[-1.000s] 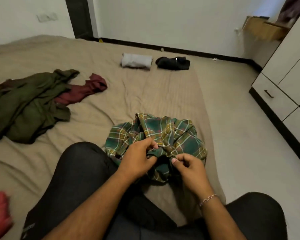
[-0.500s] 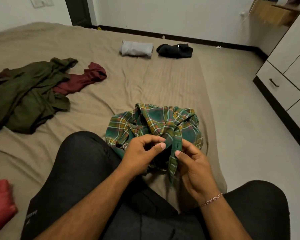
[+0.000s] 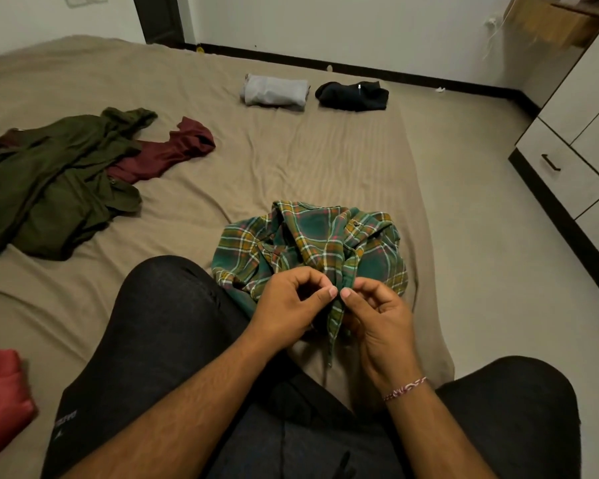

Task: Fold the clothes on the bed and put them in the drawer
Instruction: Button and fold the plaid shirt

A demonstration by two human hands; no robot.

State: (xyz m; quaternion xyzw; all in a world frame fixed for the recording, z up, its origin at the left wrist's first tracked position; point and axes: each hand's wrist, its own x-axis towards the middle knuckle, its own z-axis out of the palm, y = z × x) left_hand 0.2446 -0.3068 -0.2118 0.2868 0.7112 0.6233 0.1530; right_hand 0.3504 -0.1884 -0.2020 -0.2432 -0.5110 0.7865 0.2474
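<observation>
A green plaid shirt is bunched in a heap on the tan bed, just below the centre of the frame and directly in front of the knees in dark trousers. Its front edge is pinched between thumb and forefinger by the left hand and by the right hand, the two sets of fingertips almost meeting at a narrow strip of the plaid cloth that hangs down between them. The remaining fingers of both hands are curled inward. A thread bracelet is worn on the right wrist.

At the left of the frame an olive green garment is spread out unfolded, and a maroon garment is seen lying partly under its right edge. In the upper middle, a folded grey garment and a folded black garment are laid side by side, close together but apart, near the far edge of the bed. A piece of red cloth is cut off by the lower left edge. At the right edge, white drawers with a dark handle are seen closed, standing on the pale floor well apart from the shirt.
</observation>
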